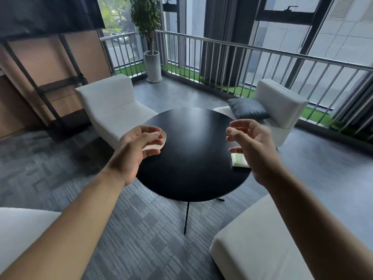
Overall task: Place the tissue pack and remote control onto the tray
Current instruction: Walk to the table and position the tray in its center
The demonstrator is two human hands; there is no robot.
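Both hands are up over the round black surface (193, 158), empty. Left hand (139, 147) hovers over the left edge, fingers loosely curled, thumb and fingers apart, nothing between them. Behind it sits a pale, light-wood tray (161, 142) on the left edge of the surface, mostly hidden by the fingers; can't tell if the hand touches it. Right hand (250, 142) is over the right side, fingers spread and curled, gripping nothing, slightly motion-blurred.

Tissue pack (239, 159): pale greenish-white pack lying flat on the right part of the surface, close to the edge, partly covered by the right hand from this view. Well apart from the tray, with bare black top between them. Remote control isn't visible.

Around the surface: white chair (113, 106) far left, second white chair (280, 106) far right with a dark grey cushion (248, 109) on its seat, white seating at near left and near right. Metal railing (242, 63) and a potted plant (150, 39) at the far side.
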